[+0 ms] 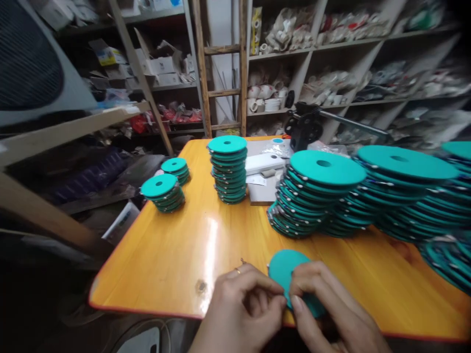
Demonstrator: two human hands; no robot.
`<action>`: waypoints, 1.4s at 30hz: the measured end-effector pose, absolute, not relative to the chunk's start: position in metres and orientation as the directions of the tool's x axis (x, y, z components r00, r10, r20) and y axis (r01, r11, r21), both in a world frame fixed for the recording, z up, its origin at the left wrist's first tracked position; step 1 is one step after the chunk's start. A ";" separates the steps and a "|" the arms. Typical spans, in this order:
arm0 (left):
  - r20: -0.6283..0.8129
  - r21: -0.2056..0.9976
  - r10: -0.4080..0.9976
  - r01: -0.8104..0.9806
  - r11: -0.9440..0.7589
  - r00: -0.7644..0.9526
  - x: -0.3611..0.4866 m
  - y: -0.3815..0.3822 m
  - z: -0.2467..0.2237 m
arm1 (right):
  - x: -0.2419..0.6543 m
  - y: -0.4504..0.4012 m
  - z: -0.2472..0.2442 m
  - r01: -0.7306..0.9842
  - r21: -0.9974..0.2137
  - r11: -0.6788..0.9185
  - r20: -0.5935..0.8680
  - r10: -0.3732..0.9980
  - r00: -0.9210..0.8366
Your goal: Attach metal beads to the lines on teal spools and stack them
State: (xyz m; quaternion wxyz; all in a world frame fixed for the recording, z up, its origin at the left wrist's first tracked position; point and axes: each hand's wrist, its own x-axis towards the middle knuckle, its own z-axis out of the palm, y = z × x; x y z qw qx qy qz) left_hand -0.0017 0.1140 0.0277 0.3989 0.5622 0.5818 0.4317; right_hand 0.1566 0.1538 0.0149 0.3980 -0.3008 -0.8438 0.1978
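A teal foam line-winding spool point(285, 267), round and flat, is at the table's front edge, its right part covered by my right hand. My right hand point(327, 304) grips it with fingers and thumb bent over the near rim. Just left of that, my left hand point(246, 304) pinches at the same rim, thumb against forefinger; whatever lies between these fingertips is too small to make out. A ring is on one left finger, and a tiny dark piece point(242, 261) shows just beyond that hand.
Tall stacks of similar spools point(327, 166) line the right side of the orange table point(176, 260). Another stack point(228, 144) stands mid-table, with two short stacks point(160, 186) at left. Behind are a white case point(263, 163), a black clamp-like device point(303, 127), a wooden ladder point(222, 93) and loaded shelves.
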 end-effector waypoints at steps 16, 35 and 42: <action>-0.034 0.940 0.999 0.341 0.018 0.040 -0.008 0.114 0.029 | 0.160 0.150 0.032 0.400 -0.685 0.609 0.337 0.751 -0.567; -0.033 0.942 0.997 0.336 0.009 0.068 -0.010 0.114 0.026 | 0.162 0.149 0.032 0.408 -0.688 0.601 0.303 0.748 -0.591; -0.028 0.940 0.997 0.340 0.003 0.067 -0.011 0.114 0.028 | 0.163 0.149 0.034 0.417 -0.697 0.584 0.282 0.757 -0.589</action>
